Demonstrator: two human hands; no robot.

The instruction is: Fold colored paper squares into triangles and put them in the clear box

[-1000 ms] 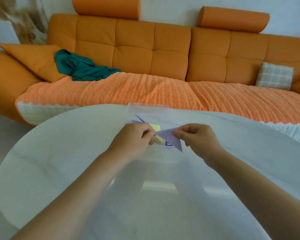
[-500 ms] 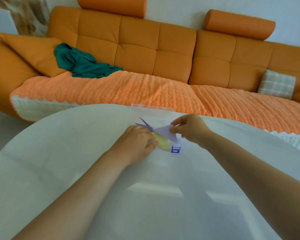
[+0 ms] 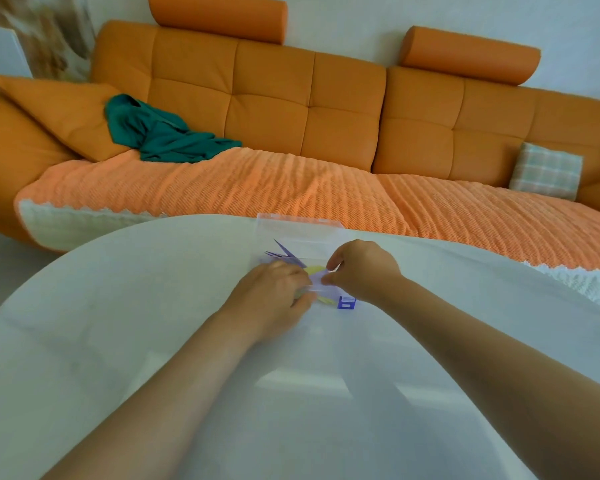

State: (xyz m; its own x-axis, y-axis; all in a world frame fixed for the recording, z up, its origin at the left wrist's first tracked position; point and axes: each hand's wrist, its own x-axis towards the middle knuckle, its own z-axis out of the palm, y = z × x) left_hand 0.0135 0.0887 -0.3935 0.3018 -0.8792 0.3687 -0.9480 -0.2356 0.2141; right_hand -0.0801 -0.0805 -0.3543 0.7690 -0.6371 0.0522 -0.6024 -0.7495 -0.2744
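Orange sofa (image 3: 274,98) fills the background, with a green cloth (image 3: 163,133) crumpled on its left seat and a checked cushion (image 3: 546,174) at its right. Before us, the clear box (image 3: 298,223) stands at the far edge of the white table (image 3: 153,289), a blue clasp (image 3: 347,303) on its near wall. Our right hand (image 3: 361,268) pinches a purple triangle (image 3: 317,280) between thumb and forefinger, over the box's near side. Our left hand (image 3: 274,299) lies against the box's near left corner, fingers bent down; we cannot tell whether they grip anything. More purple pieces (image 3: 284,252) and a yellow paper (image 3: 314,270) lie inside the box.
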